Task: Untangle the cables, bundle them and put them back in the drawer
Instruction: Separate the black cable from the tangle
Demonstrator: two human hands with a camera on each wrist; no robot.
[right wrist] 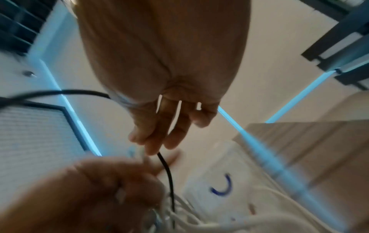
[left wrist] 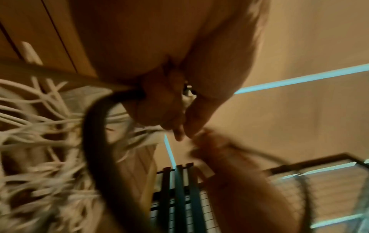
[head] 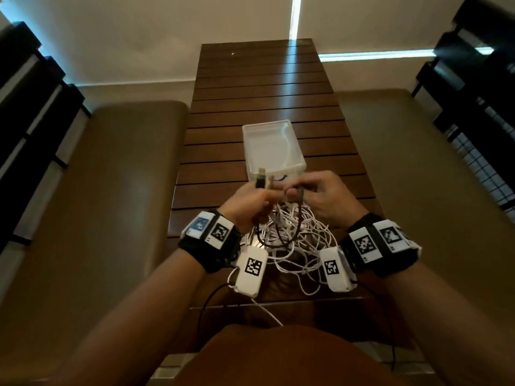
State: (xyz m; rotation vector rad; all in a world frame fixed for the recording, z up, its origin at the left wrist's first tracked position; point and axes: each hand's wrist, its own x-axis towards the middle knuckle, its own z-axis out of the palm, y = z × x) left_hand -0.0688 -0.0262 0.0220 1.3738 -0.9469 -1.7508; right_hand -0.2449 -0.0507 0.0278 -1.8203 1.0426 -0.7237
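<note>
At centre frame, above the white cable tangle (head: pixel 287 240), a dark cable (head: pixel 299 210) is pinched by the right hand (head: pixel 320 199) and its plug ends are apparently gripped by the left hand (head: pixel 250 204), so untangling is underway and freeing must follow.

white cables (head: pixel 292 240): tangle partly hidden behind both wrists
left wrist view: motion-blurred
drawer (head: pixel 274 147): near wall hidden by hands

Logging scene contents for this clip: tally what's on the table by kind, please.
White plastic box: 1
Dark cable, held by the left hand and right hand: 1
Tangle of white cables: 1 heap, strands too knotted to count
Total: 3
</note>
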